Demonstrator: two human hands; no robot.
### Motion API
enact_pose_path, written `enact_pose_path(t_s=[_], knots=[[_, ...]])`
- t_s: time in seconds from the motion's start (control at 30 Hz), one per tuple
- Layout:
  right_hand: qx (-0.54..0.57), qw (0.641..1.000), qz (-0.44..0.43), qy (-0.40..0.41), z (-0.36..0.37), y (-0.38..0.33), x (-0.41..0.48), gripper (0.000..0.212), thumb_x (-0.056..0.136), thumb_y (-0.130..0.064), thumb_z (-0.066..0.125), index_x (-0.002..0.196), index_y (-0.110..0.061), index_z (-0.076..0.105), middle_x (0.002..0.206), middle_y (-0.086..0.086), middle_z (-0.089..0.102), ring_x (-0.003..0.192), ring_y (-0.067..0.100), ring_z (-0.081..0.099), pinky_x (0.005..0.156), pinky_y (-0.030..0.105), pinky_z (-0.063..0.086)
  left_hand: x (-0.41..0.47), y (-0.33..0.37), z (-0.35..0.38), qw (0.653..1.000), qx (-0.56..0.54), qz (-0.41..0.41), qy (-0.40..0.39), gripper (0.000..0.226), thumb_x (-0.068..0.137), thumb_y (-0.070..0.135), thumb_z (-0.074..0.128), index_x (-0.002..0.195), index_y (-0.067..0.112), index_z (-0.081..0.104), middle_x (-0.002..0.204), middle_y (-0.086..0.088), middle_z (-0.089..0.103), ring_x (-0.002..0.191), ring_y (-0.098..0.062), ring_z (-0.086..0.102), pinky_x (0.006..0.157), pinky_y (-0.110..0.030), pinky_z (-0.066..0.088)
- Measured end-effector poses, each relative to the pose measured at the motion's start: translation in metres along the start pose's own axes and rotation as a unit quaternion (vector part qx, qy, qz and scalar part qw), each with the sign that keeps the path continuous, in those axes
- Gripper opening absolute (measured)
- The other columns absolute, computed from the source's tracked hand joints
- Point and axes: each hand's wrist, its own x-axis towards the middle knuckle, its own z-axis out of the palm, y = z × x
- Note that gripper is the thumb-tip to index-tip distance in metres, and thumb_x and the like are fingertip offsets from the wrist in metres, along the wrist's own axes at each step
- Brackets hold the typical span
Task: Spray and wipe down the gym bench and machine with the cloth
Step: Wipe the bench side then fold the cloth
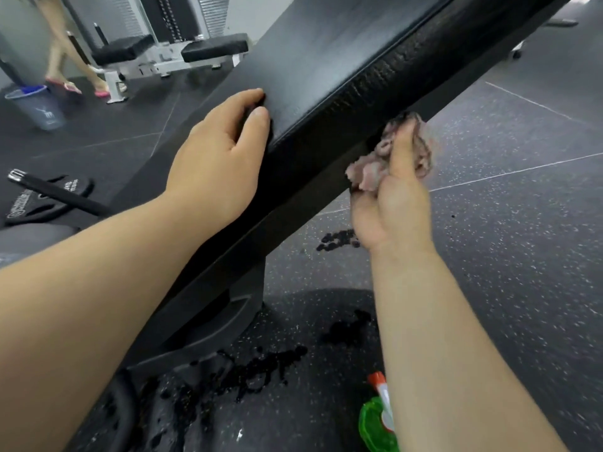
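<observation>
The speckled rubber floor [522, 239] fills most of what I see, and dark wet patches [261, 370] lie on it below the bench. The black bench pad [326, 60] runs slantwise across the middle, from low on my left up to the far right. Behind it, at the far left, a white-framed machine [156, 50] with black cushions stands near the wall, and another person's bare legs [62, 53] in pink sandals are beside it. My left hand [218, 158] rests on the top of the pad near its edge, the fingers loosely bent, fingertips and thumb pressing the surface and holding nothing. My right hand [394, 203] is under the pad's near side, palm towards me. Its fingers and thumb are curled round a bunched pinkish cloth [368, 171], whose top touches the lower edge of the pad. A grey-blue bucket [39, 107] sits on the floor at the far left. Nearer me on that side a black weight plate [32, 203] lies flat with a dark bar [58, 194] across it. The green spray bottle [375, 422], with its orange nozzle, is on the floor just beside my right forearm.
</observation>
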Motion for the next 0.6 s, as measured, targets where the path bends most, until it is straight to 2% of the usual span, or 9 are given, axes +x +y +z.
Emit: enact_pose_path(t_s=[0.1, 0.23, 0.3, 0.33, 0.4, 0.43, 0.5, 0.57, 0.6], knots=[[-0.097, 0.995, 0.029, -0.004, 0.0, 0.051, -0.027, 0.021, 0.089, -0.041, 0.061, 0.096, -0.022, 0.064, 0.082, -0.009, 0.067, 0.081, 0.005, 0.063, 0.09, 0.029, 0.05, 0.0, -0.002, 0.001, 1.0, -0.009, 0.004, 0.022, 0.038, 0.102, 0.041, 0.036, 0.139, 0.041, 0.047, 0.14, 0.022, 0.049, 0.13, -0.003, 0.041, 0.098, -0.021, 0.028], [-0.097, 0.99, 0.098, -0.036, -0.015, 0.081, -0.059, 0.031, 0.073, -0.033, 0.069, 0.102, -0.02, 0.067, 0.09, -0.009, 0.072, 0.091, 0.004, 0.067, 0.085, 0.021, 0.052, -0.008, -0.018, -0.004, 0.999, 0.012, 0.044, 0.016, 0.04, 0.103, 0.038, 0.036, 0.141, 0.038, 0.046, 0.139, 0.024, 0.048, 0.119, 0.012, 0.037, 0.091, -0.003, 0.027], [-0.044, 0.993, 0.106, -0.009, -0.029, 0.071, -0.053, 0.015, 0.081, -0.021, 0.068, 0.096, -0.018, 0.069, 0.093, -0.002, 0.072, 0.092, 0.009, 0.068, 0.09, 0.025, 0.052, -0.023, -0.036, -0.009, 0.997, 0.034, 0.075, 0.011, 0.044, 0.102, 0.038, 0.034, 0.145, 0.035, 0.042, 0.145, 0.022, 0.042, 0.124, 0.015, 0.031, 0.095, 0.003, 0.02], [-0.007, 0.994, 0.103, 0.035, -0.035, 0.064, -0.047, 0.009, 0.087, -0.011, 0.064, 0.092, -0.016, 0.069, 0.095, 0.001, 0.072, 0.091, 0.013, 0.067, 0.089, 0.026, 0.051, -0.032, -0.047, -0.011, 0.995, 0.053, 0.087, 0.006, 0.047, 0.101, 0.041, 0.031, 0.148, 0.035, 0.038, 0.149, 0.021, 0.038, 0.131, 0.011, 0.03, 0.102, -0.002, 0.02], [0.011, 0.987, 0.107, 0.122, -0.045, 0.058, -0.04, 0.027, 0.091, 0.007, 0.049, 0.085, -0.014, 0.065, 0.088, 0.005, 0.068, 0.077, 0.013, 0.065, 0.073, 0.022, 0.05, -0.049, -0.07, -0.016, 0.99, 0.104, 0.1, -0.005, 0.054, 0.098, 0.048, 0.028, 0.151, 0.036, 0.028, 0.155, 0.017, 0.031, 0.142, -0.003, 0.028, 0.111, -0.022, 0.023], [-0.002, 0.986, 0.114, 0.124, -0.046, 0.061, -0.041, 0.034, 0.089, 0.012, 0.041, 0.08, -0.014, 0.062, 0.076, 0.003, 0.063, 0.065, 0.011, 0.059, 0.063, 0.02, 0.045, -0.055, -0.077, -0.017, 0.987, 0.123, 0.103, -0.007, 0.056, 0.097, 0.05, 0.028, 0.151, 0.037, 0.025, 0.157, 0.015, 0.03, 0.144, -0.008, 0.028, 0.112, -0.028, 0.023], [-0.034, 0.984, 0.168, 0.05, -0.037, 0.079, -0.054, 0.032, 0.08, 0.013, 0.04, 0.068, -0.013, 0.053, 0.06, 0.002, 0.05, 0.054, 0.013, 0.045, 0.056, 0.021, 0.036, -0.062, -0.084, -0.017, 0.986, 0.131, 0.099, 0.0, 0.057, 0.096, 0.051, 0.029, 0.152, 0.037, 0.023, 0.157, 0.014, 0.028, 0.144, -0.01, 0.027, 0.114, -0.032, 0.023], [-0.059, 0.97, 0.234, -0.007, -0.035, 0.103, -0.073, 0.013, 0.066, 0.004, 0.05, 0.066, -0.009, 0.053, 0.069, 0.009, 0.049, 0.067, 0.023, 0.042, 0.065, 0.028, 0.035, -0.064, -0.082, -0.016, 0.988, 0.126, 0.092, 0.009, 0.058, 0.096, 0.051, 0.03, 0.152, 0.038, 0.023, 0.158, 0.015, 0.028, 0.144, -0.01, 0.026, 0.114, -0.033, 0.024], [-0.067, 0.967, 0.246, -0.016, -0.037, 0.108, -0.083, 0.016, 0.059, 0.0, 0.053, 0.074, -0.005, 0.055, 0.078, 0.01, 0.049, 0.074, 0.026, 0.041, 0.068, 0.031, 0.035, -0.065, -0.081, -0.016, 0.988, 0.124, 0.088, 0.012, 0.058, 0.096, 0.051, 0.03, 0.151, 0.039, 0.023, 0.158, 0.016, 0.028, 0.144, -0.009, 0.026, 0.114, -0.033, 0.024]])
